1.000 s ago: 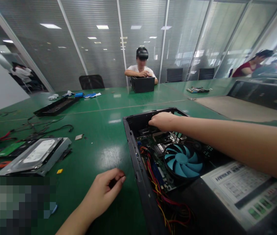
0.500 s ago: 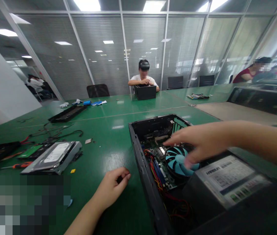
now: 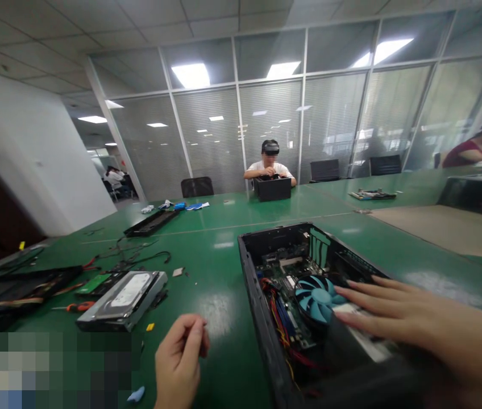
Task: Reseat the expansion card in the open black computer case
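An open black computer case (image 3: 262, 318) lies on the green table (image 3: 215, 250), showing a motherboard, red and yellow cables and a blue cooling fan (image 3: 315, 296). My right hand (image 3: 388, 311) lies flat with its fingers stretched out over the grey power supply (image 3: 352, 335), fingertips just beside the fan. My left hand (image 3: 180, 359) hovers over the table left of the case, fingers curled in a pinch on something too small to make out.
A hard drive in a metal bracket (image 3: 124, 298) lies to the left, with a red-handled screwdriver (image 3: 74, 307), green boards and black cables (image 3: 134, 255). A person sits at the far side with a black case (image 3: 271, 187). Another person is at the far right.
My right hand has drawn back from the far end of the case, over the fan, to lie flat on the power supply. The view has tilted upward. My left hand has stayed pinched.
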Motion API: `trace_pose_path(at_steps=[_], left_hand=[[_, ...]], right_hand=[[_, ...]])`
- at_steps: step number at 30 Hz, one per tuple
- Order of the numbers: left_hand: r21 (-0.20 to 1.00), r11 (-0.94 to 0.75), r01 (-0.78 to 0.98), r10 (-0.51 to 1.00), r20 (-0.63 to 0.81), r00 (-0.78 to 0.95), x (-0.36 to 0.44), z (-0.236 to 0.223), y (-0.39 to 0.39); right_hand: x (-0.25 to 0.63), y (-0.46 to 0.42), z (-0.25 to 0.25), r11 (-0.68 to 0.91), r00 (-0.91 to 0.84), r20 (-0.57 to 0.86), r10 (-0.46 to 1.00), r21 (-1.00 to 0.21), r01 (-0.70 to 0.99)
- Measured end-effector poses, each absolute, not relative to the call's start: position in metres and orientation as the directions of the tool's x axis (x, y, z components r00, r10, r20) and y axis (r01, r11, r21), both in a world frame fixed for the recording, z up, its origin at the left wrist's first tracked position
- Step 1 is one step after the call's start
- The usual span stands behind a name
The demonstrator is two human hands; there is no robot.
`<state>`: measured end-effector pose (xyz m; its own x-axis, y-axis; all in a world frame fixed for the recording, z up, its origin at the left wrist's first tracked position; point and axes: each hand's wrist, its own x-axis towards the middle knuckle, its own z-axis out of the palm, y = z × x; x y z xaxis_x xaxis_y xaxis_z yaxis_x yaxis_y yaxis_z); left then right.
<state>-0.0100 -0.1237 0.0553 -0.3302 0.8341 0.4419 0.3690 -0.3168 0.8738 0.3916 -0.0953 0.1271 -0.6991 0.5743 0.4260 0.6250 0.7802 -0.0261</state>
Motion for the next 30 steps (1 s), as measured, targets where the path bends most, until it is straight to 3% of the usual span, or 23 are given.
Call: trace_pose_path(at_steps=[2, 4, 8, 11, 13, 17, 20, 25, 30], left_hand=[[0.858, -0.339, 0.385, 0.774, 0.487, -0.405, -0.013, 0.061, -0.127], [0.847, -0.354, 0.397, 0.752, 0.51, -0.418, -0.014, 0.062, -0.128], [0.804, -0.368, 0.467, 0.778, 0.542, -0.319, -0.012, 0.05, -0.125], [0.754, -0.373, 0.541, 0.803, 0.554, -0.219, -0.011, 0.04, -0.121], [0.719, -0.387, 0.577, 0.811, 0.563, -0.157, -0.011, 0.037, -0.119], [0.65, -0.448, 0.614, 0.811, 0.584, -0.027, -0.013, 0.038, -0.116], [0.633, -0.448, 0.632, 0.849, 0.523, 0.077, -0.013, 0.042, -0.115], [0.685, -0.354, 0.637, 0.917, 0.386, 0.095, -0.013, 0.04, -0.107], [0.735, -0.294, 0.611, 0.946, 0.316, 0.075, -0.016, 0.033, -0.099]], right_hand=[[0.372, -0.047, 0.143, 0.832, -0.806, 0.255, 0.534, 0.012, 0.555], [0.339, 0.014, 0.147, 0.84, -0.83, 0.204, 0.518, 0.063, 0.54], [0.248, 0.126, 0.133, 0.642, -0.681, 0.436, 0.588, 0.261, 0.721], [0.184, 0.163, 0.119, 0.382, -0.399, 0.576, 0.714, 0.158, 0.911], [0.156, 0.165, 0.113, 0.355, -0.337, 0.555, 0.76, 0.079, 0.931], [0.148, 0.136, 0.096, 0.514, -0.497, 0.406, 0.766, 0.076, 0.854], [0.178, 0.095, 0.075, 0.554, -0.532, 0.328, 0.78, 0.032, 0.832], [0.249, 0.02, 0.048, 0.575, -0.539, 0.236, 0.808, -0.118, 0.81], [0.317, -0.015, 0.06, 0.509, -0.474, 0.242, 0.847, -0.11, 0.854]])
